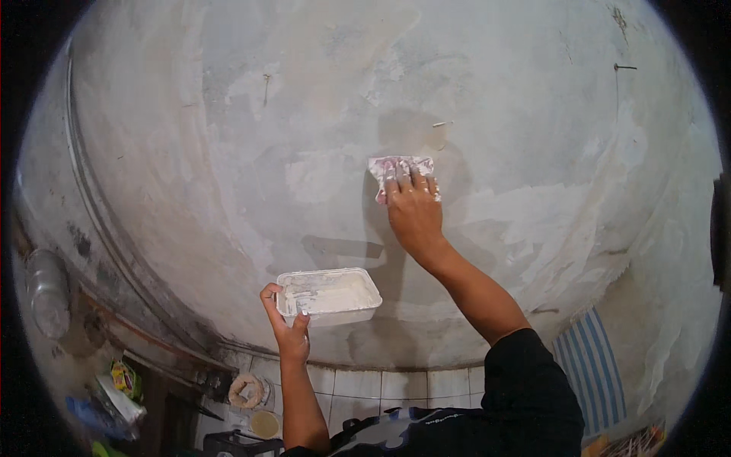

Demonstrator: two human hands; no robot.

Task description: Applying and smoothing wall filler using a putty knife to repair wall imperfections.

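My left hand [292, 333] grips the left end of a shallow rectangular plastic tub [343, 316], thumb at the near side and fingers round the rim. White paste [346, 293] coats the inside of this tub. Farther up and to the right, my right hand [415, 217] has its fingers over a squarish flat piece [377, 171], holding it against the grey wall [495, 99]. White smears and pinkish patches cover the piece; whether it is cloth or a stiff sheet I cannot tell. White paste also marks my right fingers. Pale patches spread over the wall around both hands.
A nail [626, 68] sticks out at the upper right, and a small peg [442, 123] above my right hand. Pale floor tiles [358, 385] lie below. A blue-striped cloth [590, 373] hangs at right. Bags [126, 381] and a grey cylinder [48, 293] are at left.
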